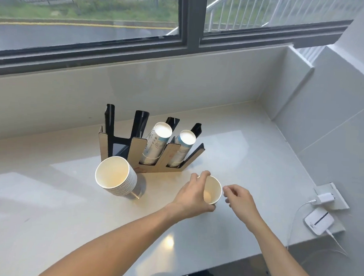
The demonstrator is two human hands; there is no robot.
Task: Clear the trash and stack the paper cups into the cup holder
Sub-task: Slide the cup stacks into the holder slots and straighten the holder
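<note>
Gripping paper cup (213,190), left hand (192,195); open counter (225,232) alongside.

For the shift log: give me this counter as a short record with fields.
surface: pale counter under a window
cup holder: left slot empty, two slots hold upside-down cup stacks
loose stack: nested cups, tilted, in front of the holder
single cup: upright, mouth open
left hand: gripping the single cup's rim
right hand: beside the cup, holding nothing
far right: white charger, small white device
</note>
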